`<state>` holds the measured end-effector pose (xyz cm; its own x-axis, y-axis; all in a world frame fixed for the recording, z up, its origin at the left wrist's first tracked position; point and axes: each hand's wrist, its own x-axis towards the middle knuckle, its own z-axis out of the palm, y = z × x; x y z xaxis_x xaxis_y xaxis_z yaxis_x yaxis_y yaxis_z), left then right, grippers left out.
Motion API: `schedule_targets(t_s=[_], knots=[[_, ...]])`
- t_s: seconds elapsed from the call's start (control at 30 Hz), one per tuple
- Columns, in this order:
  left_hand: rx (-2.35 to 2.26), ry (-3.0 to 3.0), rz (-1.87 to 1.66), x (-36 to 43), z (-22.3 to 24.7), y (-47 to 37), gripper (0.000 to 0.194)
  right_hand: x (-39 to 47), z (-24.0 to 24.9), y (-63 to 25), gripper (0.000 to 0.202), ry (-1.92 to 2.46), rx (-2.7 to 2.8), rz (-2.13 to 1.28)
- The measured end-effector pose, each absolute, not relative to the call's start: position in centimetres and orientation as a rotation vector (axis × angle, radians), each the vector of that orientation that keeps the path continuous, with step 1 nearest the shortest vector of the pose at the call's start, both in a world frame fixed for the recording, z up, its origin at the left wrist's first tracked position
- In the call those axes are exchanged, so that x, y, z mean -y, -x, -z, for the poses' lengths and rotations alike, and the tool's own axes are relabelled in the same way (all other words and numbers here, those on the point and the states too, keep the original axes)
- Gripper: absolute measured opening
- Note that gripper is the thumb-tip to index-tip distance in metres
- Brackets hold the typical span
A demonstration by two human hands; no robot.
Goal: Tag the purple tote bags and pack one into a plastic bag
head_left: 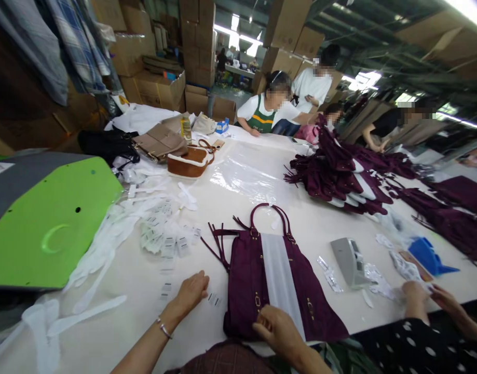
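Observation:
A dark purple handbag [246, 275] lies flat before me, its two looped handles pointing away and a strip of white paper [279, 275] running down its middle. Tassels spread from its upper left corner. My left hand [193, 292] is left of the bag over the table, fingers curled closed; a small printed label [214, 299] lies beside its fingertips. Over the bag's near edge, my right hand [279, 330] has its fingers bent in. What either hand may pinch is hidden.
Many printed labels [168, 246] are scattered at left beside white strips and a green-faced machine [55, 223]. A grey tape dispenser [349, 262] stands right of the bag. Purple bags [335, 176] are piled beyond. A co-worker's hands [425, 298] are at right; other people stand across the table.

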<state>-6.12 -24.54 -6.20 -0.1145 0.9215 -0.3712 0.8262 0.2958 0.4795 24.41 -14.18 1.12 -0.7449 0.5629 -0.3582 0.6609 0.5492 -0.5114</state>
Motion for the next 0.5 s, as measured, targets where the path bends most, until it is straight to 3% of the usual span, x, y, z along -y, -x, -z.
schedule_targets(t_s=[0.17, 0.37, 0.5], knots=[[-1.975, -1.573, -0.176, 24.7, 5.9, 5.9, 0.009, 14.3, 0.4, -17.5, 0.002, -1.147, -2.325, 1.007], [-2.020, -1.578, -0.261, 24.6, 4.9, 4.5, 0.034, 15.0, 4.4, -17.1, 0.010, -1.190, -2.216, 0.946], [-1.998, -1.548, -0.290, 23.9, 4.9, 4.1, 0.020, 15.3, 4.0, -17.9, 0.013, -1.247, -2.249, 0.936]])
